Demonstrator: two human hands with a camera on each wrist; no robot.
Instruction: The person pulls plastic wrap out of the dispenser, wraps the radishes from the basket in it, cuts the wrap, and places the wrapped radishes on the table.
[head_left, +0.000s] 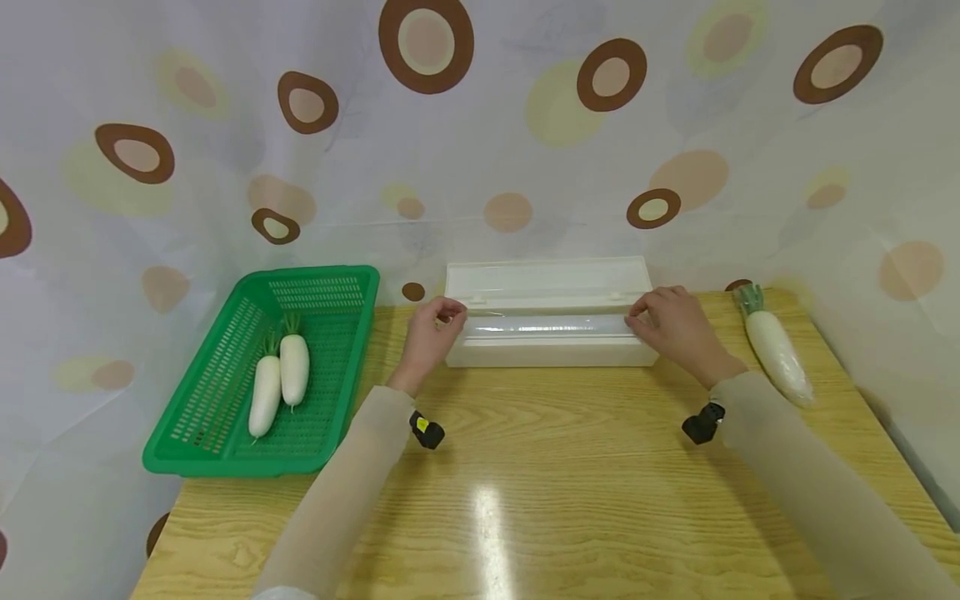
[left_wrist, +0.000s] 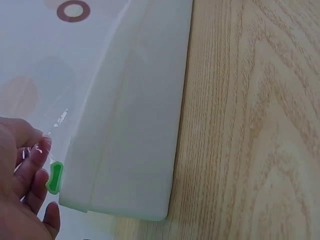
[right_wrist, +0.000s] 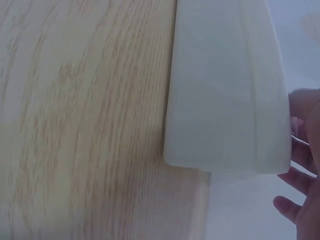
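Note:
A white cling film dispenser box (head_left: 551, 353) stands at the back of the table, its lid (head_left: 547, 277) raised. Across it lies a roll of clear cling film (head_left: 546, 324). My left hand (head_left: 432, 340) pinches the film's edge at the left end between thumb and fingertips; the left wrist view shows shiny film (left_wrist: 61, 118) stretching from there. At the other end, my right hand (head_left: 678, 333) also pinches the film, though the box partly hides those fingertips in the right wrist view. A green tab (left_wrist: 54, 178) shows at the box's left end.
On the left, a green basket (head_left: 352, 367) holds two white radishes (head_left: 294, 367) with trimmed green tops. Another radish (head_left: 776, 350), wrapped in film, lies at the right. A patterned sheet (head_left: 480, 167) hangs behind the wooden table (head_left: 570, 467).

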